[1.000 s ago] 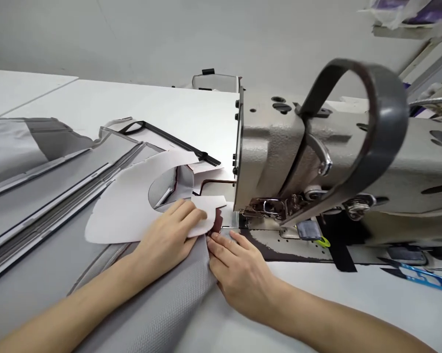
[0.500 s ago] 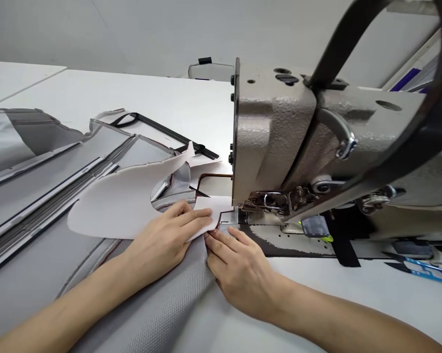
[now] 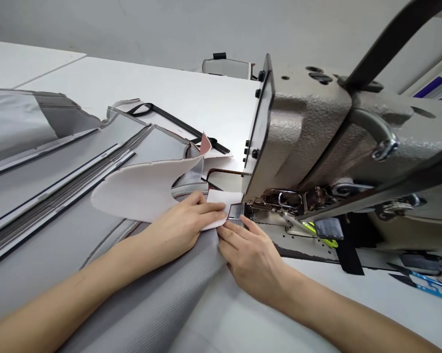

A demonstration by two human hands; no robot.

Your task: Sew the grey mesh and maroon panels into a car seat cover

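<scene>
My left hand [image 3: 196, 220] pinches the edge of a layered fabric piece, its fingers over the pale upper layer [image 3: 222, 197] and its thumb hidden. Just right of it, my right hand [image 3: 248, 250] grips the edge of the grey textured fabric [image 3: 180, 289], with one finger lifted off. Both sets of fingertips are close together, left of the metal plate [image 3: 236, 211] beneath the sewing machine head [image 3: 294, 132]. A dark reddish edge shows along the pale layer. Further left, a pale curved flap [image 3: 140, 193] of the same work stands partly raised.
Grey panels with long stiff strips [image 3: 59, 196] spread over the white table [image 3: 191, 93] at left. A black strap [image 3: 176, 125] lies behind them. Blue thread snips [image 3: 432, 284] rest at far right. A dark bar [image 3: 386, 44] arches over the machine.
The view has shifted, so the machine appears further right and larger. Both hands have come slightly nearer the metal plate with the fabric, keeping their grip.
</scene>
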